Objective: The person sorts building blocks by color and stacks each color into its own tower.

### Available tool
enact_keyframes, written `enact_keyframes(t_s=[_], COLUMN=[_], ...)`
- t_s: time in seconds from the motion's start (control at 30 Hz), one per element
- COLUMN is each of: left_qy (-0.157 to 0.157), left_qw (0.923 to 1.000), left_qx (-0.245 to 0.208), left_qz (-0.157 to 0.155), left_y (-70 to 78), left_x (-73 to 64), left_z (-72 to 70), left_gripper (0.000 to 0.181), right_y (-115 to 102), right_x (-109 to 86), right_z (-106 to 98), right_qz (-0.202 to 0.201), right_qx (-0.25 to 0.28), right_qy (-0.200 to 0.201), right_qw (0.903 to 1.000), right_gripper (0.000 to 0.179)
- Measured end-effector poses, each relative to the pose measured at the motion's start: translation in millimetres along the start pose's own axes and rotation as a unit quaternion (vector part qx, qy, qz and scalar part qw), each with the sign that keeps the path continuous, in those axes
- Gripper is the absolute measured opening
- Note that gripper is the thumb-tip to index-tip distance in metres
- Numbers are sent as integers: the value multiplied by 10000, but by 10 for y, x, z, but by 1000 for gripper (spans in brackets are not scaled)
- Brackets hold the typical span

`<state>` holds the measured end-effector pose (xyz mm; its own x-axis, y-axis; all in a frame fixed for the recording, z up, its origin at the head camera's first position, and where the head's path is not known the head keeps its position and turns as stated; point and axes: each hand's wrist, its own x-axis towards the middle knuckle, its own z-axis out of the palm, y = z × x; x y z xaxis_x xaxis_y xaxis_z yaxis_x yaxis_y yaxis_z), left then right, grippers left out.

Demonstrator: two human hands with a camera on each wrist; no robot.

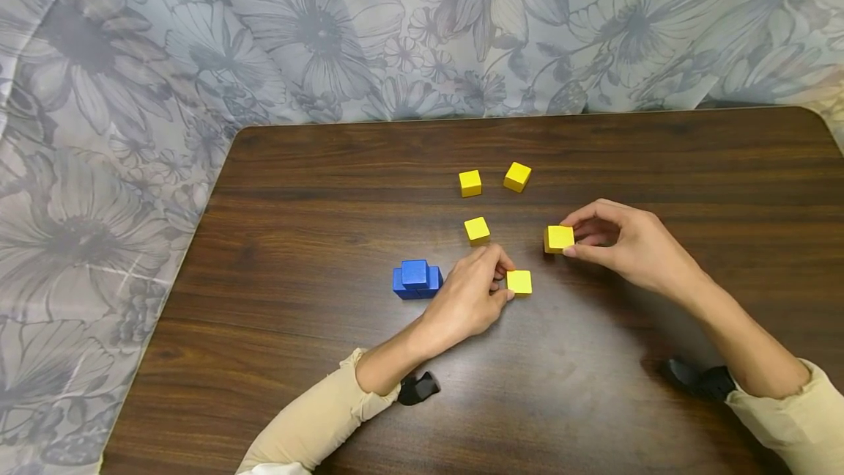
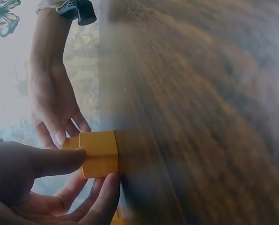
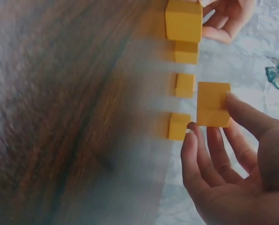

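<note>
My left hand (image 1: 468, 295) pinches a yellow cube (image 1: 519, 282) between thumb and fingers, low at the tabletop. In the left wrist view the thumb presses one side of this cube (image 2: 99, 154), with fingertips on the other. To the right, my right hand (image 1: 623, 240) grips another yellow cube (image 1: 559, 239) by its right side. The right wrist view shows that held cube (image 3: 213, 104) raised off the table surface. Just left of the left hand stands a small stack of blue cubes (image 1: 415, 272), one set on top of the lower row.
Behind the hands, three loose yellow cubes lie apart: one at the back left (image 1: 470, 183), one at the back right (image 1: 517, 177) and a nearer one (image 1: 477, 230). The dark wooden table (image 1: 297, 204) ends at a flowered cloth (image 1: 316, 35).
</note>
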<state>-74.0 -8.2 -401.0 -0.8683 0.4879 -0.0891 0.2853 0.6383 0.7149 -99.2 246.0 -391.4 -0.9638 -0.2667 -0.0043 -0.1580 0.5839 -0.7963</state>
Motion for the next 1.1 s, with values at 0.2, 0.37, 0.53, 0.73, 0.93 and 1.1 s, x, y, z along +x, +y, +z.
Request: enact_keyframes(t_s=[0.2,0.37,0.53,0.73,0.93,1.1], left_qy=[-59,-96,-138,-136,-148,-153], left_qw=[10000,10000,9999,9999,9998,9998], left_qx=[41,14,-15,20,17,3], left_qz=[-20,9,-24,-23,-94,-110], left_y=[2,5,2,-4,2,10], left_x=[3,9,11,13,17,15], left_z=[-8,-10,-16,-26,-28,-23], left_gripper=[26,27,27,27,26,26], right_y=[4,4,14,-14,-35,-37], right_x=[-74,-115,-142,-158,-159,-176], right_z=[66,126,171,208,231,262], right_qz=[-149,-281,-367,-304,-321,-278], right_qx=[199,280,255,255,224,114], right_qy=[-176,-256,-371,-515,-596,-701], right_qw=[9995,9989,9983,9979,9975,9971], right_gripper=[34,33,32,32,32,32])
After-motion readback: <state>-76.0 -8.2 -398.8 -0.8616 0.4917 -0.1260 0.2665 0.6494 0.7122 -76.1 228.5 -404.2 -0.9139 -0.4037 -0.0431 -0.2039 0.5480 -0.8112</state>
